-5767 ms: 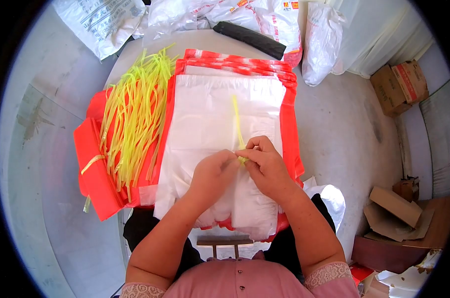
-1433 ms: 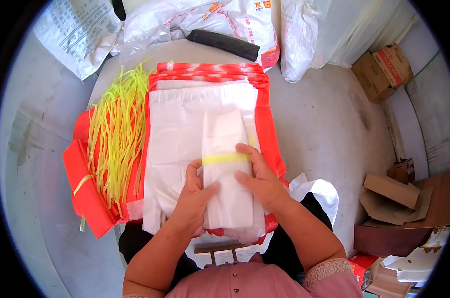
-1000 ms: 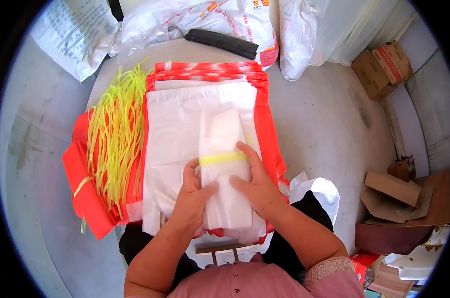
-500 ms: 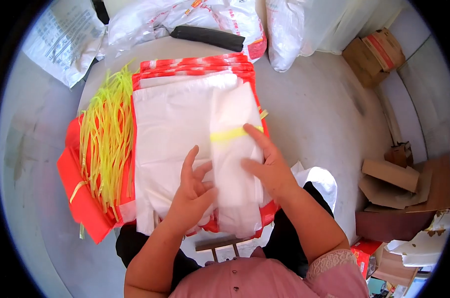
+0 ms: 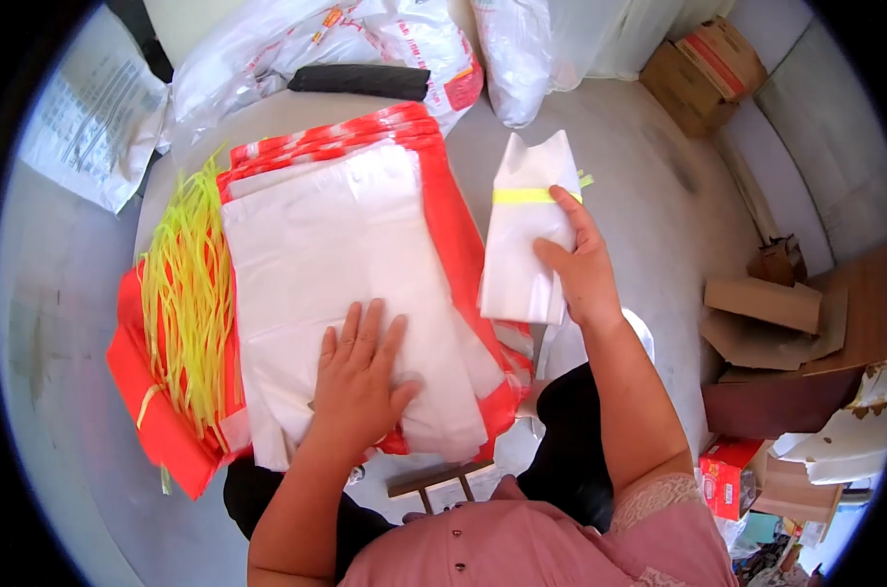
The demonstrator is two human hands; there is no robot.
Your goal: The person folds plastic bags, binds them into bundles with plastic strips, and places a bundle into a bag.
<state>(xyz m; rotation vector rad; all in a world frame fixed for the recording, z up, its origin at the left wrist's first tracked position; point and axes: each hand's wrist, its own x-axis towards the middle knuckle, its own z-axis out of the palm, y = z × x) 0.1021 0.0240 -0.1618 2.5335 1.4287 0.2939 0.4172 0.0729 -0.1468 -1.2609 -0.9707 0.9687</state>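
Note:
A folded bundle of white plastic bags (image 5: 524, 259), with a yellow tie around its upper part, is held up to the right of the stack. My right hand (image 5: 582, 266) grips its right side, thumb and fingers in front. My left hand (image 5: 361, 377) lies flat, fingers spread, on the loose white plastic bags (image 5: 336, 235). Beneath them are red-and-white bags (image 5: 455, 220), showing at the top and right edges. Left of the stack, yellow tie strips (image 5: 184, 303) hang over a red folded bundle (image 5: 160, 411).
A black roll (image 5: 360, 81) lies behind the stack, before white printed sacks (image 5: 404, 39). Cardboard boxes (image 5: 703, 73) stand at the back right; an opened carton (image 5: 771, 313) is nearer on the right. A dark wooden stool or frame (image 5: 442, 479) shows between the knees.
My right hand has lifted the tied bundle off the stack and moved it right and away from me. My left hand has flattened onto the white bags.

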